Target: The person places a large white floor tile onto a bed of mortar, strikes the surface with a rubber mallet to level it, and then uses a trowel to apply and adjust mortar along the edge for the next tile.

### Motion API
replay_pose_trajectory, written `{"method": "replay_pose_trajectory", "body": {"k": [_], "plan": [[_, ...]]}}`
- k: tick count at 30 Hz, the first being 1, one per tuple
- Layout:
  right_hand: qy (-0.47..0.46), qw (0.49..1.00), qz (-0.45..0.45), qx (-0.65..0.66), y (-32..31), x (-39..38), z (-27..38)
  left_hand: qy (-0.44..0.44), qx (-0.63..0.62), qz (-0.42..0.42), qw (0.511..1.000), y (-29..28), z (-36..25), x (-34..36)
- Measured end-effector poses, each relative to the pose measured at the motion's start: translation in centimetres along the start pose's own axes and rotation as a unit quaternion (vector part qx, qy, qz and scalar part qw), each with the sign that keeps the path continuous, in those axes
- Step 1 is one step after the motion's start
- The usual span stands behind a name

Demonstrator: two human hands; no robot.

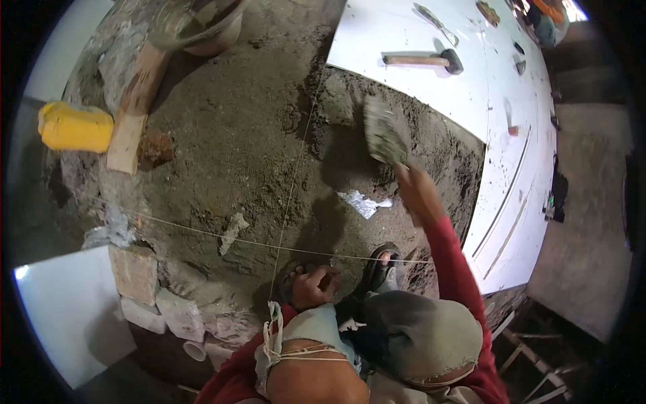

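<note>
My right hand [420, 195] is closed round the handle of a trowel [383, 133]. Its blade, coated in grey mortar and smeared by motion, is over the rough mortar bed [441, 145] beside the white tiles. My left hand [316, 286] is in front of my left knee, fingers loosely curled, and I see nothing in it. A crumpled piece of silver foil [365, 203] lies on the grey-brown ground just below the trowel. Two thin strings [296, 175] cross over the ground, one running away from me and one sideways past my feet.
White tiles [410, 87] at the right bear a mallet [424, 60] and a putty knife-like tool [437, 25]. At the left are a wooden plank [126, 145], a yellow jug [74, 126] and a basin [215, 40]. Another person [548, 23] is at the far right.
</note>
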State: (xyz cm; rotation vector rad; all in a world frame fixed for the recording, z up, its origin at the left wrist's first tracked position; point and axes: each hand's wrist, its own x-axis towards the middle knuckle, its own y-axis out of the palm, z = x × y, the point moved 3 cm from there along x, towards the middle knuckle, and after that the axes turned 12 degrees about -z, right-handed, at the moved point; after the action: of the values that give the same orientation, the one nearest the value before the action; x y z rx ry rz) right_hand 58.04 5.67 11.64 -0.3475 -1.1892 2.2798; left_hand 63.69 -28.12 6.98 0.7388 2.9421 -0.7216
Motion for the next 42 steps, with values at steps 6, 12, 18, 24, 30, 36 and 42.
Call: {"method": "replay_pose_trajectory", "body": {"k": [6, 12, 18, 24, 30, 36, 42], "plan": [[0.32, 0.93, -0.012, 0.182, -1.5, -7.6, -2.7, -0.069, -0.06, 0.063, 0.994, -0.1, -1.7, 1.1], [-0.068, 0.988, -0.016, -0.137, 3.2, 0.1, 6.4, -0.072, -0.055, 0.011, 0.996, 0.3, -0.7, 0.2], [-0.161, 0.952, -0.011, -0.259, 3.7, 4.7, 2.7, -0.023, -0.026, -0.101, 0.994, -0.1, -1.0, 1.4], [-0.125, 0.97, 0.001, -0.207, 4.9, 8.9, 2.4, -0.06, -0.098, -0.03, 0.993, 1.4, 1.6, -0.2], [-0.068, 0.97, 0.003, -0.235, 5.2, 9.9, 3.2, -0.015, -0.062, -0.03, 0.997, -0.2, 0.0, 1.0], [-0.008, 0.988, -0.015, -0.152, 4.1, 8.5, -0.1, -0.071, -0.154, -0.028, 0.985, 1.4, 3.0, 0.2], [0.044, 0.981, -0.017, -0.188, 5.7, 5.4, 6.3, -0.049, -0.137, -0.017, 0.989, 0.0, 0.4, 1.2]]}}
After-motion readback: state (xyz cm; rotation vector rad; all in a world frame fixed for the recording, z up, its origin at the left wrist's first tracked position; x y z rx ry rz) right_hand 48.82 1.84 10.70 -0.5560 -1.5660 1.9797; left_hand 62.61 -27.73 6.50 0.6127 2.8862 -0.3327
